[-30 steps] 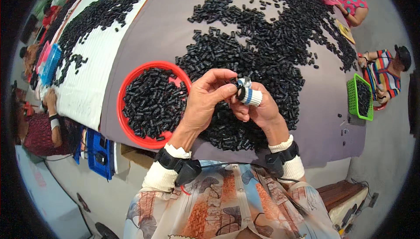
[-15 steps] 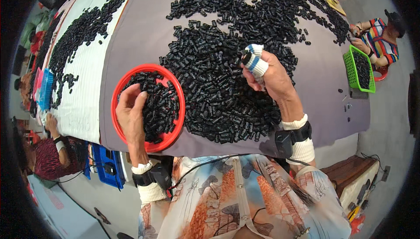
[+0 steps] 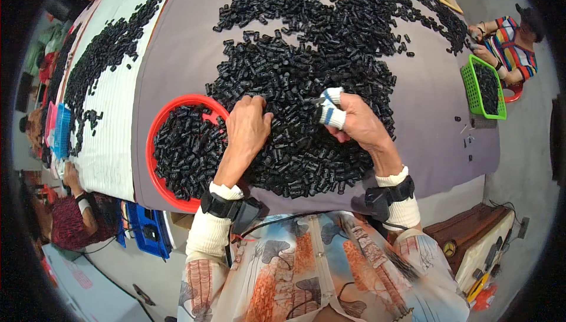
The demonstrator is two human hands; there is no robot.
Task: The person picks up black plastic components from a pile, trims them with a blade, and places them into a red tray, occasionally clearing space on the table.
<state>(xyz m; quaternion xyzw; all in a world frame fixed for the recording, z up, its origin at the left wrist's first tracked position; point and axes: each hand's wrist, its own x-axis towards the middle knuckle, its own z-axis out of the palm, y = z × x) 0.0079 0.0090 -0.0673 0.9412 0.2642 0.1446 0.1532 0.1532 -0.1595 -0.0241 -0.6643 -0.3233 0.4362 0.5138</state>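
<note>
A large heap of small black cylindrical plastic parts [image 3: 306,163] covers the middle of the table. My left hand [image 3: 246,130] is over the heap's left edge, just beside a red round basin [image 3: 156,177] holding many of the same parts. Its fingers curl downward among the parts, and whatever is between them is hidden. Above the heap to the right, my right hand [image 3: 359,121] is closed, with white and blue striped cloth wrapped around its fingers. A small black part [image 3: 321,101] shows at those wrapped fingertips.
More black parts lie on a white-covered table [image 3: 112,139] at left, near a blue basket [image 3: 62,130]. A green basket [image 3: 469,83] of parts stands at the right edge by a person in a striped shirt [image 3: 507,45]. Another person's arm [image 3: 85,210] shows at left.
My left hand has moved right, from above the red basin to the heap, and its fingers now point down. My right hand has dropped slightly nearer to me and stays closed.
</note>
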